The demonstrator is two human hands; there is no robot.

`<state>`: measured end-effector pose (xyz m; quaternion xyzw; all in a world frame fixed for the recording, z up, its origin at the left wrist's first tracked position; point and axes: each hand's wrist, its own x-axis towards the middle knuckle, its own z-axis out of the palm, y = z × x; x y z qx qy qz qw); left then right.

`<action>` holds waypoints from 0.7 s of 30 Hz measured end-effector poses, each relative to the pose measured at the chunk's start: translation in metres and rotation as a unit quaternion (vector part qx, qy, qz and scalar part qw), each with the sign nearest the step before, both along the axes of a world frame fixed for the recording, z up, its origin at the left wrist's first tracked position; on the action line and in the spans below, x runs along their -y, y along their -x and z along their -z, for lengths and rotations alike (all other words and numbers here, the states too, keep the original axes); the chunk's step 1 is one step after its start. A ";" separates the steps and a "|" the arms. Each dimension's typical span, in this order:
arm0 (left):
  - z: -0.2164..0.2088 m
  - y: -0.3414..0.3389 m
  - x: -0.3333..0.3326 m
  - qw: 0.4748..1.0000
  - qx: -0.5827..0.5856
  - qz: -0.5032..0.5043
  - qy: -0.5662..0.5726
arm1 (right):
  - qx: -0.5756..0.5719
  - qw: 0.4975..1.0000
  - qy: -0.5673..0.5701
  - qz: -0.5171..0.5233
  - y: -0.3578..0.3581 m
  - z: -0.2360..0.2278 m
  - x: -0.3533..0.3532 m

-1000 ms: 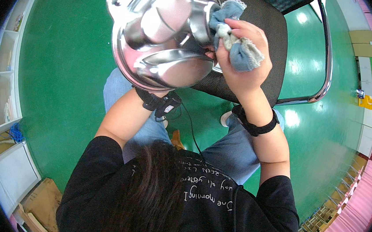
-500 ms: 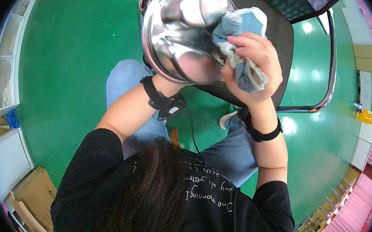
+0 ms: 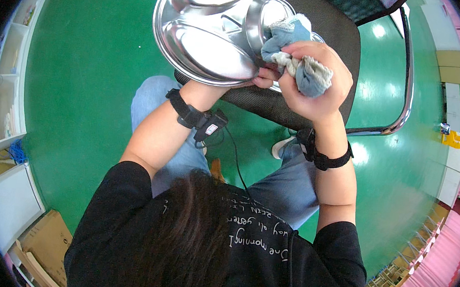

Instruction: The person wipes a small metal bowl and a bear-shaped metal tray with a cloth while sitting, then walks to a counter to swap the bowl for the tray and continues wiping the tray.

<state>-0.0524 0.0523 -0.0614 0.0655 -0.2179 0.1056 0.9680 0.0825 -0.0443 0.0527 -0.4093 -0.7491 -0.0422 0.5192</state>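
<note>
A shiny stainless steel divided plate (image 3: 208, 48) is held up over the chair seat, its hollow compartments facing me. My left hand (image 3: 267, 77) grips it from beneath at the near edge; most of that hand is hidden under the metal, with some fingers showing by the right side of the rim. Bunched in my right hand (image 3: 323, 80) is a blue-grey and white cloth (image 3: 288, 36). The cloth's upper end touches or overlaps the plate's right side, beside a round compartment. My right fingers are closed around its middle.
Beneath the plate stands a dark chair (image 3: 335, 38) with a chrome frame (image 3: 410, 88). A thin black cable (image 3: 237, 155) hangs from my left wrist strap (image 3: 189, 112). White shelves (image 3: 11, 50) and a cardboard box (image 3: 49, 245) line the left; pink curtains (image 3: 438, 265) are at right.
The plate has shifted left and turned, so its compartments show more plainly. Fingers of my left hand now show at its edge. The cloth in my right hand has moved slightly.
</note>
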 end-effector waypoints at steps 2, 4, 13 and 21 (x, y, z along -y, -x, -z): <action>0.000 0.001 -0.001 1.000 0.000 0.007 -0.002 | 0.000 0.999 0.017 0.042 -0.005 0.004 0.002; -0.002 0.002 -0.001 0.999 -0.041 -0.009 -0.019 | 0.004 0.993 0.040 0.114 -0.007 0.006 0.004; -0.037 0.005 0.001 0.916 -0.222 -0.282 -0.181 | -0.154 0.954 0.054 0.250 -0.025 -0.012 0.024; -0.019 0.006 -0.036 0.870 -0.158 -0.387 -0.261 | -0.373 0.884 0.055 0.275 -0.056 -0.037 0.056</action>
